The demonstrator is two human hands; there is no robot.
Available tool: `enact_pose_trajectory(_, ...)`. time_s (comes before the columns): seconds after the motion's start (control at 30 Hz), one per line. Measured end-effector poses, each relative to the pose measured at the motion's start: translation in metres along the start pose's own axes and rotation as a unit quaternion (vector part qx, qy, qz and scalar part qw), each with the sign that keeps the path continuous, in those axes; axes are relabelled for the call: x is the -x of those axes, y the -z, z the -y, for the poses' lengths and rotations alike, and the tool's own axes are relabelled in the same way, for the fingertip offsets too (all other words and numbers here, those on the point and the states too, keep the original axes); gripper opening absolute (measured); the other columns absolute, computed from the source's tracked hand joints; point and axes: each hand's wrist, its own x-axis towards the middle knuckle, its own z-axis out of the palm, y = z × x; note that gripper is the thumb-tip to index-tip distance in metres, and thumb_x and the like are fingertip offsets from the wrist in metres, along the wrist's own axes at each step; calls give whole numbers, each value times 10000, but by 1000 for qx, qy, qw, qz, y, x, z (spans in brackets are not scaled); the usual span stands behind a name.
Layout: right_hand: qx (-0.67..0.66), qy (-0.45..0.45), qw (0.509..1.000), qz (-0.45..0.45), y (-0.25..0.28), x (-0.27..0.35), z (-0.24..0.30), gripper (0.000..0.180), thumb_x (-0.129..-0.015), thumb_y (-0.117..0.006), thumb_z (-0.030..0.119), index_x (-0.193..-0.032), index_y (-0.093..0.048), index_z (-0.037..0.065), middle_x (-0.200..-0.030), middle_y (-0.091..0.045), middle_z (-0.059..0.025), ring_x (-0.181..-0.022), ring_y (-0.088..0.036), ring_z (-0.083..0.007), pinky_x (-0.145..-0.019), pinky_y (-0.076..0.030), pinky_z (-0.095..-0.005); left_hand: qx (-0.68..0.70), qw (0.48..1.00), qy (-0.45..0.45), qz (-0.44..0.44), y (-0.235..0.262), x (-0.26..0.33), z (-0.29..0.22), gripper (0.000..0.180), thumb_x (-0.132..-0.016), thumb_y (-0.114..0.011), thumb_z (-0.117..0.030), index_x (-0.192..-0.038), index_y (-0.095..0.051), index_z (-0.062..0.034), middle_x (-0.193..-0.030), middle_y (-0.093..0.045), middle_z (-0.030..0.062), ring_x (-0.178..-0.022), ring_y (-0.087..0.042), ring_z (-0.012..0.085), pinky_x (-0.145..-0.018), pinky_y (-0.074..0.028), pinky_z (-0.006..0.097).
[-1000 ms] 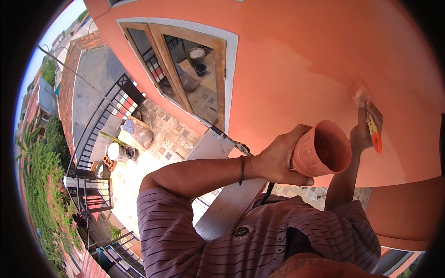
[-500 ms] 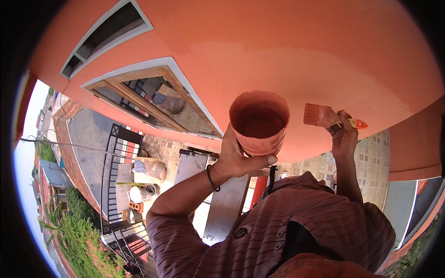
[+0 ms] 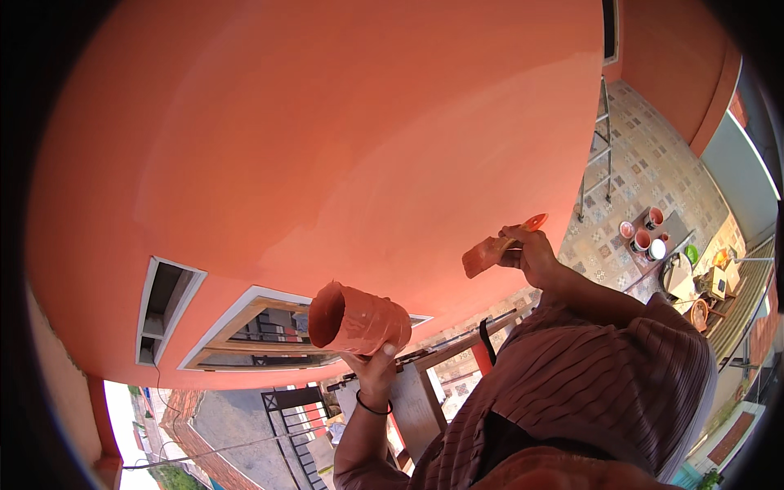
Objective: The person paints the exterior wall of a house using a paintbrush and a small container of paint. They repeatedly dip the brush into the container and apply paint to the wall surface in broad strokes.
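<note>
My left hand [image 3: 377, 371] is wrapped round the lower part of a paint-smeared orange tub [image 3: 371, 320], which tilts with its mouth toward the left. Little of the tub's inside shows from this angle. In my right hand [image 3: 531, 255] is a wide paintbrush [image 3: 483, 256], gripped by its handle, its orange-coated bristles pointing left and down. Brush and tub are apart, both in front of the orange wall [image 3: 351, 163]. Paler and darker orange patches show on that wall.
A wood-framed window [image 3: 269, 331] and a small vent opening [image 3: 167, 310] break the wall at left. Below me is a grey plank [image 3: 416, 412]. Far down on the tiled floor [image 3: 621, 180] are paint buckets [image 3: 642, 240], and a metal ladder [image 3: 603, 151] stands by the wall's edge.
My view has swung to the right, bringing the floor buckets and ladder in. The tub has gone from nearly upright to tipped leftward. The brush now points more downward and is still in my right hand.
</note>
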Motion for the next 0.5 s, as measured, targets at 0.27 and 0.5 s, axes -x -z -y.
enact_pose_trajectory(0.27, -73, -79, 994, -22, 19, -9, -2, 247, -1023, -667, 313, -1103, -625, 83, -1055, -698, -156, -876, -695, -266, -800, -582, -390, -2, 1000, -10, -3, 5, -1, 3, 960, -820, -797, -145, -1619, -263, -122, -1517, -485, 147, -1388, -530, 358, -1187, -436, 537)
enact_pose_trajectory(0.5, -122, -105, 987, -22, 28, -14, -3, 275, -1053, -628, 358, -1091, -619, 86, -1021, -702, -162, -875, -714, -274, -734, -566, -351, -12, 1000, 17, 3, 7, 1, 1, 991, -805, -823, -169, -1615, -254, -119, -1522, -473, 155, -1389, -536, 388, -1181, -439, 543)
